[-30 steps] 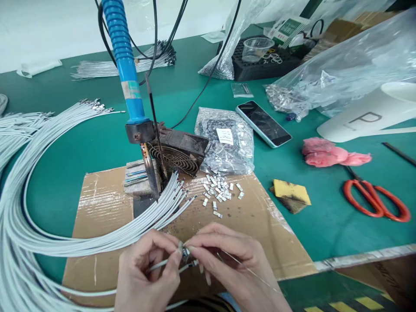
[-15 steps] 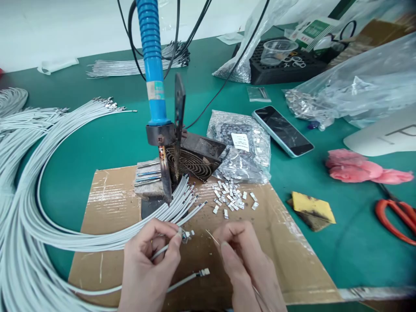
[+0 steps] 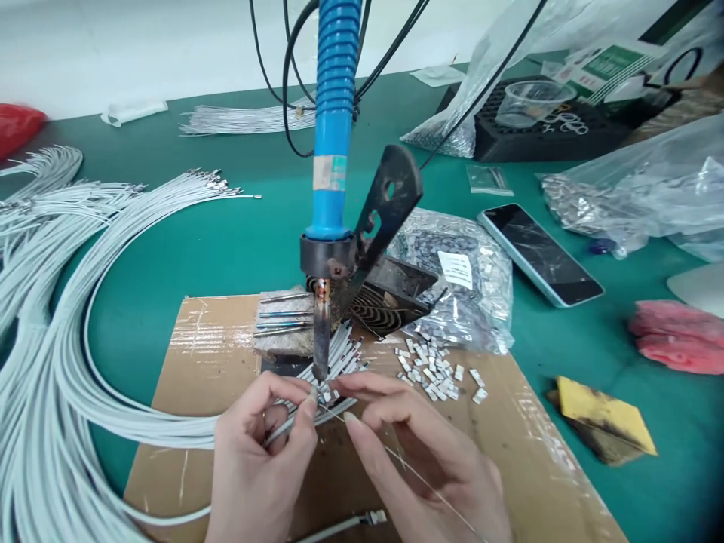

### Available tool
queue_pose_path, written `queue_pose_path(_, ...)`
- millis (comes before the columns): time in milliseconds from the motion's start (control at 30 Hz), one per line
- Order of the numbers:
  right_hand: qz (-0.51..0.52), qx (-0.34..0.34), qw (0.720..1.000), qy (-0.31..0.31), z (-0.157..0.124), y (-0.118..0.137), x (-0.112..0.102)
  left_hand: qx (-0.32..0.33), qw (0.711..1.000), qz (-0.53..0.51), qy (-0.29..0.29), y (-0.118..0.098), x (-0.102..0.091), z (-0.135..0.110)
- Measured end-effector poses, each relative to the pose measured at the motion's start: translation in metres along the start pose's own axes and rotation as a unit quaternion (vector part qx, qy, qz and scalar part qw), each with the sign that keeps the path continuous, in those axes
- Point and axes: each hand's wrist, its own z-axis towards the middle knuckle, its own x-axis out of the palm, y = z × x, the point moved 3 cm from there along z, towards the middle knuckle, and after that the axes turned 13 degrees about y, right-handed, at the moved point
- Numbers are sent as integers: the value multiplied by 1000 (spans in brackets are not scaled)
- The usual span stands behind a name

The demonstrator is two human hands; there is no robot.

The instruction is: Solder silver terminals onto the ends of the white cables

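My left hand pinches the end of a white cable, with a small white-and-silver piece at its tip. This end sits just under the tip of a blue-handled soldering iron; whether they touch I cannot tell. In my right hand is a thin solder wire, held between thumb and fingers, its front reaching toward the cable end. Behind my hands, more white cable ends lie bunched beneath the iron. Another cable end with a light tip rests below, between my hands.
Small white pieces lie scattered on the cardboard. A metal stand arm rises beside the iron. Around are a large cable bundle, a plastic bag, a phone and a stained yellow sponge.
My right hand has moved left and up, bringing the solder wire to the cable end by my left hand. The view has shifted, so the iron appears farther right, above the cable end.
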Motion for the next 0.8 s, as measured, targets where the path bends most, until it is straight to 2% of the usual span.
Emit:
queue_pose_path(133, 5, 19, 1000, -23, 2, 1, 4, 2, 1000, -8, -20, -1, 1, 3)
queue_pose_path(300, -21, 34, 998, -43, 5, 4, 5, 7, 1000, -9, -17, -1, 0, 6)
queue_pose_path(800, 3, 22, 999, -39, 10, 4, 5, 12, 999, -36, 14, -9, -1, 12)
